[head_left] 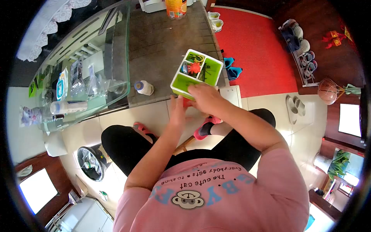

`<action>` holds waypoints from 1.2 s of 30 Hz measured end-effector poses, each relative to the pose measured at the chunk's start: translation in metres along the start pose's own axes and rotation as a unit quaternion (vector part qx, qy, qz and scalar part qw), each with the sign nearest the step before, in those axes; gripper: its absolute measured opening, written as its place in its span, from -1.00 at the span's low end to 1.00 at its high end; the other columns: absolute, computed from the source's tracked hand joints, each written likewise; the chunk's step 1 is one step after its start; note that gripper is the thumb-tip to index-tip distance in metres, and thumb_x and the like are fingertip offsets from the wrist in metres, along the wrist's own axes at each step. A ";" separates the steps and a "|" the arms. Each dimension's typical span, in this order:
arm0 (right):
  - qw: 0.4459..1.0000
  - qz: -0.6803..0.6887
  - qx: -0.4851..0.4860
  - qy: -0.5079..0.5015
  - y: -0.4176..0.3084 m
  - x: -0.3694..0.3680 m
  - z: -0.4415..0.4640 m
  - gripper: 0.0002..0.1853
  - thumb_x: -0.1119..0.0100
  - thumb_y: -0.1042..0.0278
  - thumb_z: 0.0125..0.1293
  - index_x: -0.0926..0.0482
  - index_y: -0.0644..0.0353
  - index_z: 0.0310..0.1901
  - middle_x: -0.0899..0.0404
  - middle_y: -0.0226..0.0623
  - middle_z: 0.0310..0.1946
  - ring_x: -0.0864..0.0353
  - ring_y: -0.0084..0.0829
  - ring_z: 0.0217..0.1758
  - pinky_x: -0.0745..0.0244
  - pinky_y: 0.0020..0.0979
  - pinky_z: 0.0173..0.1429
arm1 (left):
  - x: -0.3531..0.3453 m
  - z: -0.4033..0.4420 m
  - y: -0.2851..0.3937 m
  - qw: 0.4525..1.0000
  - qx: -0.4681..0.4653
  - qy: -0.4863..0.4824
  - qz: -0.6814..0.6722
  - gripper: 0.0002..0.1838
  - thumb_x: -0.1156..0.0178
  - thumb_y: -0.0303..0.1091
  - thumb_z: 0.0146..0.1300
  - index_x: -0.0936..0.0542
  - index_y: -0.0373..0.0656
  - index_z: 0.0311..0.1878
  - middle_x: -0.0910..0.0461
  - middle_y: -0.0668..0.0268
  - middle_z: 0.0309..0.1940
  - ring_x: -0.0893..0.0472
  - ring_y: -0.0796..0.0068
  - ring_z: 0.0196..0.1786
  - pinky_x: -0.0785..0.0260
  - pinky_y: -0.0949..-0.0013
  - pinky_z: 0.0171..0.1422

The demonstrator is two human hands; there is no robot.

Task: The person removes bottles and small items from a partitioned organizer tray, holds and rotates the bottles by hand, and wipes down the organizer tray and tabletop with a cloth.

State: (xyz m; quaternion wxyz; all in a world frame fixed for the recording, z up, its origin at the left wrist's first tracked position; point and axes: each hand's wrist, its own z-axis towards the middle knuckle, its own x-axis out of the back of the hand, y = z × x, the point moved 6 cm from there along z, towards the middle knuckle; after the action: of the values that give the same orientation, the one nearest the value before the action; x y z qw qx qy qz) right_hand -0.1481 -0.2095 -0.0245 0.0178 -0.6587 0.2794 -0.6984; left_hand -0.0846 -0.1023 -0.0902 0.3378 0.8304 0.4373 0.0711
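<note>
Where the right grip (205,96) touches, the rectangular box (181,81) is white-rimmed.

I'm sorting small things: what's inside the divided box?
Inside the divided box: a red piece, dark strands, other small items. The right hand hides part of the nearest compartment.

Divided box (181,81): white rim and dividers, bright green interior. Spiky piece (194,68) in one compartment: red. Tabletop (152,48): dark grey-brown, crossed by thin darker lines. Small bottle (145,88): white, with a bluish cap. Jar (176,8): orange. Carpet (255,54): solid red. Floor tiles (116,111): cream, with thin darker joints. T-shirt (228,210): pink, printed with light-blue capitals, smaller black lettering and a black-and-white cartoon animal head. Trousers (123,145): plain black. Shoes (201,132): coral pink. Lace cloth (62,13): white, with scalloped openwork along its edge.
</note>
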 end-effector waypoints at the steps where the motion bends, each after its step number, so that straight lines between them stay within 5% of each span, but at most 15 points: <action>1: 1.000 0.011 0.002 0.024 -0.006 -0.003 0.004 -0.69 -0.31 0.28 0.01 -0.40 0.25 -0.33 -0.51 -0.08 -0.39 -0.53 -0.04 -0.20 -0.44 -0.13 -0.14 | -0.004 0.007 -0.013 0.996 0.038 -0.074 -0.016 -0.31 0.20 0.17 0.38 0.07 0.10 0.46 -0.21 0.13 0.35 -0.27 0.15 0.36 -0.21 -0.20 0.22; 3: 0.999 0.035 -0.009 0.036 -0.015 -0.006 0.007 -0.67 -0.33 0.30 -0.02 -0.39 0.27 -0.36 -0.50 -0.04 -0.38 -0.53 -0.03 -0.21 -0.43 -0.12 -0.13 | -0.004 0.018 -0.032 0.986 0.074 -0.146 -0.031 -0.32 0.25 0.23 0.37 0.03 0.11 0.44 -0.24 0.14 0.33 -0.30 0.14 0.35 -0.21 -0.20 0.23; 5: 0.991 0.081 -0.023 0.107 -0.019 0.005 0.006 -0.69 -0.32 0.35 -0.04 -0.37 0.25 -0.35 -0.50 -0.01 -0.38 -0.52 0.01 -0.23 -0.42 -0.13 -0.13 | -0.013 0.026 -0.030 0.960 0.055 -0.239 -0.132 -0.18 0.11 0.19 0.35 0.31 0.20 0.46 -0.13 0.22 0.34 -0.19 0.08 0.37 -0.23 -0.32 0.14; 8: 0.975 0.142 -0.025 0.170 -0.012 0.011 0.000 -0.65 -0.36 0.36 -0.05 -0.37 0.22 -0.31 -0.49 -0.03 -0.40 -0.55 -0.07 -0.24 -0.44 -0.20 -0.14 | -0.018 0.029 -0.027 0.950 0.039 -0.289 -0.109 -0.21 0.08 0.18 0.34 0.26 0.21 0.44 -0.12 0.28 0.36 -0.24 0.07 0.33 -0.22 -0.34 0.12; 9: 0.975 0.143 -0.024 0.170 -0.015 0.024 -0.007 -0.65 -0.36 0.36 -0.05 -0.37 0.22 -0.31 -0.49 -0.03 -0.40 -0.55 -0.07 -0.24 -0.44 -0.20 -0.14 | -0.022 0.027 -0.025 0.951 0.038 -0.288 -0.109 -0.21 0.08 0.18 0.34 0.26 0.21 0.44 -0.12 0.28 0.36 -0.24 0.07 0.33 -0.22 -0.34 0.12; 11: 0.936 0.265 -0.163 0.165 0.001 0.056 -0.031 -0.68 -0.36 0.39 0.04 -0.36 0.16 -0.29 -0.50 -0.19 -0.40 -0.57 -0.32 -0.28 -0.50 -0.34 -0.19 | -0.024 0.024 -0.024 0.982 0.041 -0.162 -0.088 -0.39 0.13 0.21 0.34 -0.17 0.12 0.34 -0.30 0.22 0.26 -0.32 0.11 0.29 -0.20 -0.26 0.21; 15: 0.790 0.461 -0.240 0.326 0.055 0.100 -0.089 -0.71 -0.39 0.44 0.07 -0.38 0.11 -0.34 -0.40 -0.51 -0.37 -0.43 -0.62 -0.31 -0.44 -0.54 -0.22 | -0.034 0.016 -0.019 0.996 0.006 -0.080 -0.038 -0.26 -0.10 -0.09 0.31 0.11 0.32 0.41 -0.21 0.19 0.27 -0.31 0.10 0.27 -0.14 -0.26 0.27; 16: 0.758 0.506 -0.226 0.344 0.064 0.108 -0.100 -0.73 -0.35 0.47 0.10 -0.37 0.11 -0.32 -0.40 -0.50 -0.38 -0.44 -0.63 -0.31 -0.45 -0.53 -0.22 | -0.035 0.018 -0.019 0.995 0.006 -0.082 -0.052 -0.16 -0.11 -0.31 0.26 0.22 0.39 0.40 -0.24 0.21 0.25 -0.35 0.13 0.25 -0.24 -0.20 0.22; 20: 0.679 0.612 -0.182 0.362 0.059 0.133 -0.121 -0.77 -0.23 0.57 0.17 -0.34 0.13 -0.26 -0.43 -0.47 -0.36 -0.47 -0.62 -0.29 -0.47 -0.54 -0.20 | -0.028 0.011 -0.018 0.992 -0.007 -0.098 -0.073 -0.19 -0.07 -0.41 0.23 0.15 0.36 0.40 -0.24 0.23 0.27 -0.37 0.13 0.24 -0.36 -0.12 0.14; 31: 0.679 0.673 -0.175 0.236 0.025 0.100 -0.107 -0.81 -0.16 0.54 0.22 -0.35 0.14 -0.21 -0.48 -0.38 -0.27 -0.53 -0.55 -0.24 -0.51 -0.48 -0.20 | 0.026 0.009 -0.032 0.960 -0.132 -0.211 -0.125 -0.33 0.01 -0.49 0.19 -0.04 0.05 0.37 -0.27 0.21 0.26 -0.39 0.17 0.26 -0.38 -0.01 0.24; 36: 0.711 0.664 -0.174 0.152 -0.021 0.067 -0.072 -0.80 -0.23 0.44 0.19 -0.42 0.14 -0.19 -0.46 -0.39 -0.25 -0.47 -0.57 -0.16 -0.42 -0.50 -0.09 | 0.027 0.003 -0.013 0.977 -0.089 -0.168 -0.097 -0.35 0.01 -0.46 0.20 -0.07 0.03 0.36 -0.29 0.19 0.24 -0.41 0.19 0.23 -0.40 0.04 0.22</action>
State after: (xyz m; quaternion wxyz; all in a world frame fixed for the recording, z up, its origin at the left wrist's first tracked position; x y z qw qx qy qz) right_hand -0.2171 -0.1922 0.0470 0.3199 -0.1797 0.7603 -0.5360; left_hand -0.0758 -0.0783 -0.1055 0.4843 0.7507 0.4448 -0.0643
